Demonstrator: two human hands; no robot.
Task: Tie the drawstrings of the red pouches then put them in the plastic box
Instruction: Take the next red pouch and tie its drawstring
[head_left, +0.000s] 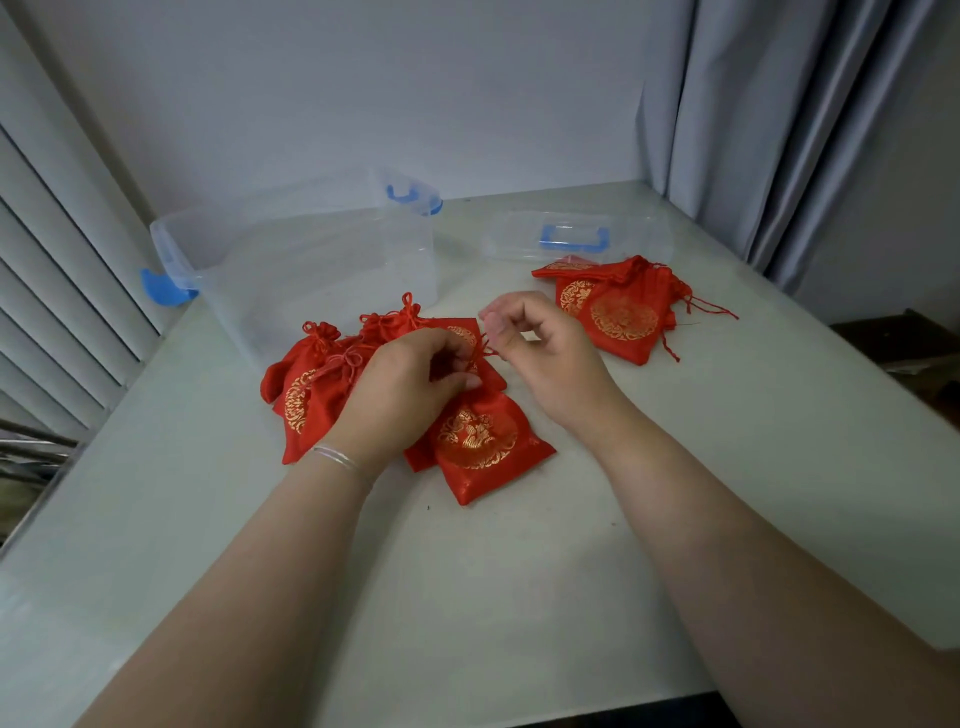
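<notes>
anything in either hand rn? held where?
Left hand pinches the nearest red pouch at its gathered neck. Right hand pinches that pouch's drawstring between its fingers.

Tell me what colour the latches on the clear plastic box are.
Blue. The latches on the plastic box show in the head view, the only one.

Table (519, 597): we see a pale top.
Far left corner: clear plastic box (311, 260).
Far right: lid (576, 239), red pouches (618, 306).
Middle: more pouches (322, 384).
</notes>
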